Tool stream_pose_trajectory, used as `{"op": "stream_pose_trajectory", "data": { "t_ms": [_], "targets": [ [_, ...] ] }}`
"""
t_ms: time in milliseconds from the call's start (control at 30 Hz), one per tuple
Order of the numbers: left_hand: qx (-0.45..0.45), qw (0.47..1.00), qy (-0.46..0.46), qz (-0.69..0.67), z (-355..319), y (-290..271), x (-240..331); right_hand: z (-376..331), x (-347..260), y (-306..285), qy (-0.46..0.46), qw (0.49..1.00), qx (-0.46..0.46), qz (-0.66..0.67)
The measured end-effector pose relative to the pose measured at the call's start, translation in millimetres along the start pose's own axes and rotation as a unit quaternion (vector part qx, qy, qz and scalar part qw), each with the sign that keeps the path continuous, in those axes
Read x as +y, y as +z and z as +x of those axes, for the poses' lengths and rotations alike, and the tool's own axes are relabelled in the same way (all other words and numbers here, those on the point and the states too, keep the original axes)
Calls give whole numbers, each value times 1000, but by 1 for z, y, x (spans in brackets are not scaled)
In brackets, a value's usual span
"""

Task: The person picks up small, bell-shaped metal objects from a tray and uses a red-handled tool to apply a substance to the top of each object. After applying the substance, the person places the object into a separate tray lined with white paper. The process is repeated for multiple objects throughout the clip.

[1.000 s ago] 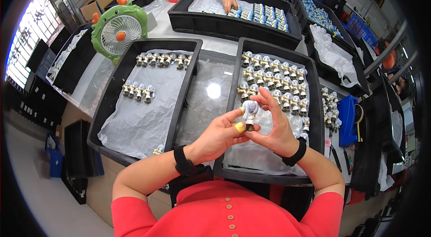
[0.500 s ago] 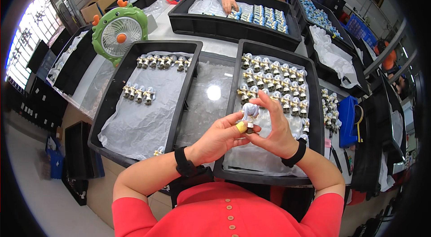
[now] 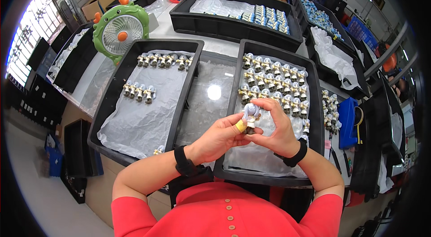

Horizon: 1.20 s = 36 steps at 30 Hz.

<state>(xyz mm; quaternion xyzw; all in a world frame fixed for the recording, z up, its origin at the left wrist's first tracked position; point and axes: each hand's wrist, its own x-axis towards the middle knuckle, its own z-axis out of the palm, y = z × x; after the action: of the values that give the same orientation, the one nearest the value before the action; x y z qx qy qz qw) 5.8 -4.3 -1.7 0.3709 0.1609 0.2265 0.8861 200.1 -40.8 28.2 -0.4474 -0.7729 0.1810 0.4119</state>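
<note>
i've got both hands pinched on one small figurine [image 3: 250, 116], held over the right tray [image 3: 314, 102] so a drop lands on its paper. left hand [image 3: 220, 136] grips the base, right hand [image 3: 278, 129] steadies the back. finished rows sit just beyond.

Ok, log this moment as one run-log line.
left hand: grips small figurine | right hand: grips same figurine | position: above right black tray | tray holds: rows of figurines | left black tray: fewer figurines

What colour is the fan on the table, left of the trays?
The fan is green with a white grille and orange centre; seen in the head view.
</note>
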Motion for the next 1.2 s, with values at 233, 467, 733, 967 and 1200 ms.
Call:
{"op": "stream_pose_trajectory", "data": {
  "t_ms": [233,467,733,967,1200],
  "targets": [
    [7,1000,-4,-24,0,2,1,-2,3,-2,22,1000,-8,16],
    [9,998,12,-62,-1,5,5,-4,9,1,72,989,-16,127],
    [112,989,88,50,-2,5,1,-4,7,3,83,989,-37,116],
    [118,975,147,121,1,6,-2,-6,10,3,113,966,-57,224],
    [125,966,182,138,2,10,-7,-8,14,1,171,938,-49,299]
  ]
}}
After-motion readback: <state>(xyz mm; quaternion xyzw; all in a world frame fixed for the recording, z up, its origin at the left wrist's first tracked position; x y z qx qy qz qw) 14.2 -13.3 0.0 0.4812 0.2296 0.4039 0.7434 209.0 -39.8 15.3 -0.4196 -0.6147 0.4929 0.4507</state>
